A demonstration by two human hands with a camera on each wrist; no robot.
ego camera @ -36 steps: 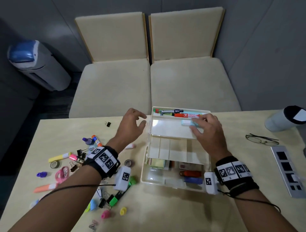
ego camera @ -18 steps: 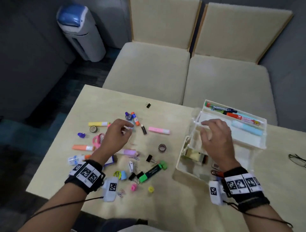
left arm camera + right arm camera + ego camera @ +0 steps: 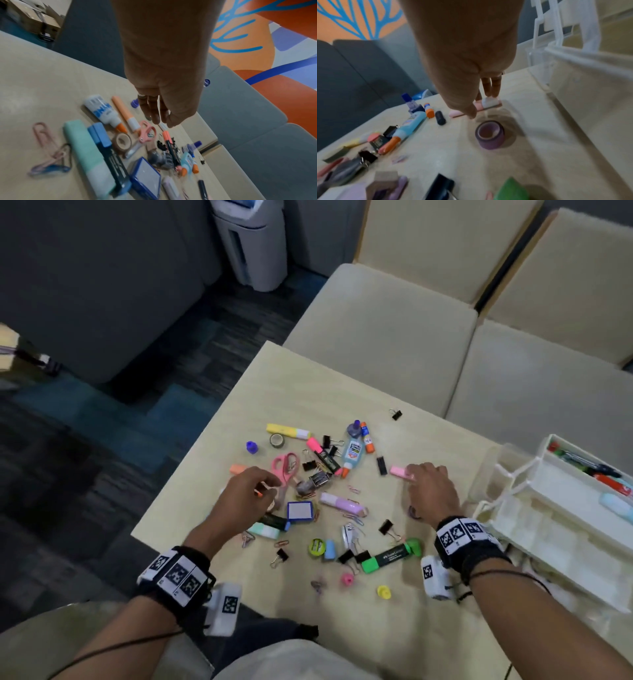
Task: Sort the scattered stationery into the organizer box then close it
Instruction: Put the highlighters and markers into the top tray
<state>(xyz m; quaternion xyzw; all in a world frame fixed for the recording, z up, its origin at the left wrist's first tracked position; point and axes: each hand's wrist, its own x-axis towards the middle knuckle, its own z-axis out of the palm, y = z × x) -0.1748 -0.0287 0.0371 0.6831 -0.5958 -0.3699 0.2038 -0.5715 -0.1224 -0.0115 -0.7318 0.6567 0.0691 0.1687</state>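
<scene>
Loose stationery covers the light wooden table (image 3: 342, 392). My left hand (image 3: 265, 487) (image 3: 161, 121) hovers over the pile beside the pink scissors (image 3: 284, 467) and pinches a small white-and-orange pen-like item (image 3: 163, 129) by its white end. My right hand (image 3: 412, 474) (image 3: 481, 106) is down on a pink highlighter (image 3: 397, 471) (image 3: 489, 102). Its fingers are on the white cap and its thumb is on the near side. The highlighter lies on the table. The white organizer box (image 3: 555, 484) (image 3: 573, 65) stands open at the right, with pens in its top tray.
A purple tape roll (image 3: 489, 135) lies just below my right palm. A glue bottle (image 3: 352, 453), a green highlighter (image 3: 387, 558), a blue framed pad (image 3: 300, 511) and several binder clips are scattered about. Beige chairs (image 3: 376, 320) stand behind the table. The table's left edge (image 3: 171, 501) is close to my left hand.
My right hand left the organizer box and came down on the pink highlighter. My left hand moved nearer over the pile, by the scissors. The head view swung left.
</scene>
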